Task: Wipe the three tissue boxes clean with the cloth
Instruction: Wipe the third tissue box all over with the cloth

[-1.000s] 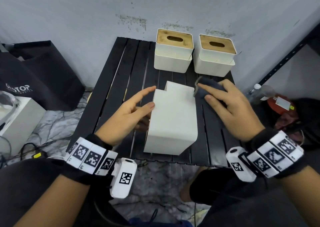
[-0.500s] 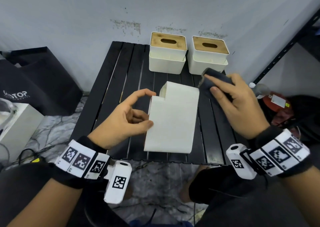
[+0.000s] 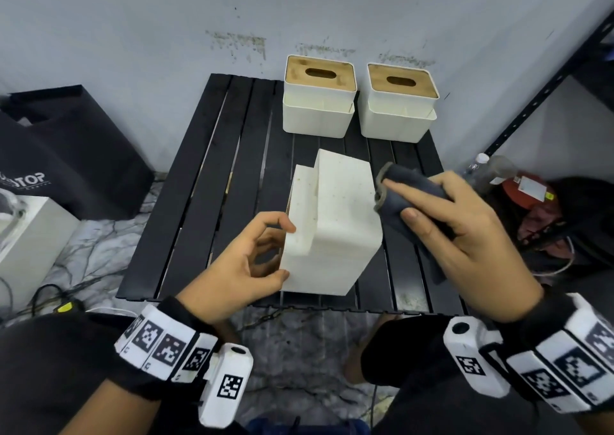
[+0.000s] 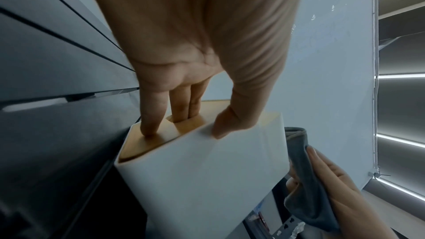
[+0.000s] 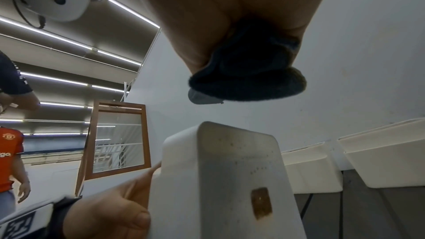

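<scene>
A white tissue box lies tipped on its side at the middle of the black slatted table. My left hand grips it from the left. Two of the fingers reach into the slot of its wooden lid and the thumb presses the white wall. My right hand holds a folded dark grey cloth close beside the box's right edge. In the right wrist view the cloth hangs just clear of the speckled box. Two more tissue boxes stand upright at the back.
A black bag and a white case sit on the floor to the left. A dark shelf post, a bottle and a red object stand to the right. The wall is right behind the table. A bystander stands far off.
My left hand went from resting open against the box's left side to gripping it. The box has been turned and lifted onto an edge. The cloth has drawn slightly away from the box.
</scene>
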